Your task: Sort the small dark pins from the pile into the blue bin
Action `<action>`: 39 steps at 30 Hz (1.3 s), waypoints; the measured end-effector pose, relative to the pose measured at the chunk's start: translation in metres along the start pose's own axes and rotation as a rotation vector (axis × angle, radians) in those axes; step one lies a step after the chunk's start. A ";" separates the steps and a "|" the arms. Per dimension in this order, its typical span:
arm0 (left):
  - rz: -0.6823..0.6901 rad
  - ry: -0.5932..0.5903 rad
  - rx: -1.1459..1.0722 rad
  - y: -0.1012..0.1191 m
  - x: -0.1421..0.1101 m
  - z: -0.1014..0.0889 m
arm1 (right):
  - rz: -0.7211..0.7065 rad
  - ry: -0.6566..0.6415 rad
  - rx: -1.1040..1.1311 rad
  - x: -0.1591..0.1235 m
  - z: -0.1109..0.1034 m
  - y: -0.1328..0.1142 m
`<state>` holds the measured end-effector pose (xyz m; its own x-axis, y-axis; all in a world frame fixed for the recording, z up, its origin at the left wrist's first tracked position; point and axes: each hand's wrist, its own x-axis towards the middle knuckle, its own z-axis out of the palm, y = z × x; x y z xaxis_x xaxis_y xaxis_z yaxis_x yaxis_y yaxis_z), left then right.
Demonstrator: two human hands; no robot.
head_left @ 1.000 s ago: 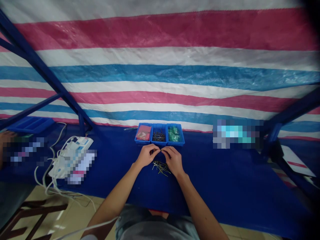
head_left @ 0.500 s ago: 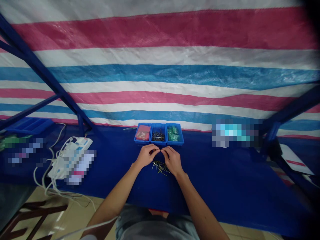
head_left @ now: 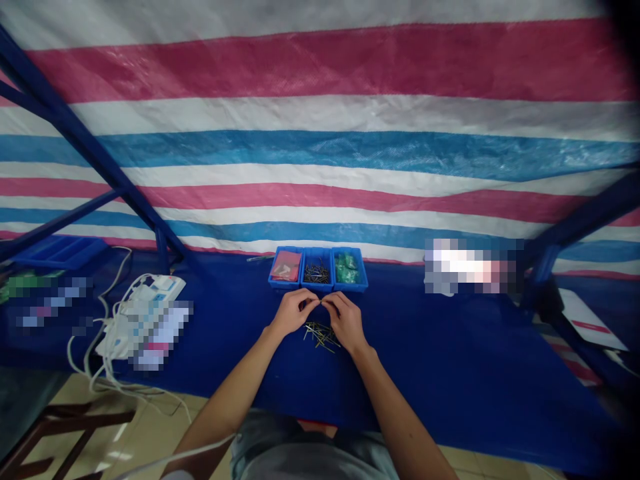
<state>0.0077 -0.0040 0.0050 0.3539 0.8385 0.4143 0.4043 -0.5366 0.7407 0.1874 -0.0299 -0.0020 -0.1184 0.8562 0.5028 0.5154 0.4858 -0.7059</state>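
Observation:
My left hand point(head_left: 292, 312) and my right hand point(head_left: 346, 319) meet fingertip to fingertip over the table, each closed in a pinch. Whatever lies between the fingertips is too small to make out. Just below them, on the blue tabletop, is a loose pile of thin brass-coloured and dark metal pins or nails point(head_left: 321, 337). Beyond my hands three blue bins stand side by side. The left bin holds pink packets point(head_left: 286, 265), the middle one dark metal pins or nails point(head_left: 317, 272), and the right one green plastic bags point(head_left: 347, 268).
On the left lie a white power strip point(head_left: 163, 287) with tangled cables and a blurred-out paper. Farther left is a blue divided tray point(head_left: 60, 250). A pixelated lit object point(head_left: 460, 265) stands at the back right. Blue metal posts point(head_left: 107, 167) flank the table before a striped tarp point(head_left: 320, 147).
My hands keep almost the same pinched pose. Another person's hand at the far left edge has gone out of view. The pixelated object at right has turned from cyan to white and pink.

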 end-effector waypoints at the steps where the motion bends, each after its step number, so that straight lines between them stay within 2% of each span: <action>1: 0.003 0.002 0.001 0.000 0.000 0.000 | -0.001 -0.002 -0.002 0.000 0.000 0.000; 9: 0.012 0.017 -0.011 0.000 0.000 0.002 | 0.021 -0.062 -0.103 -0.002 0.000 0.001; 21: 0.000 0.012 -0.038 0.001 0.000 -0.001 | -0.026 -0.006 0.030 -0.001 0.003 0.002; 39: 0.010 0.034 -0.042 -0.002 0.000 0.002 | 0.000 -0.033 -0.066 -0.003 0.002 0.003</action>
<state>0.0084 -0.0028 0.0022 0.3284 0.8361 0.4394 0.3645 -0.5413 0.7577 0.1876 -0.0303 -0.0061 -0.1457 0.8620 0.4854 0.5703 0.4741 -0.6708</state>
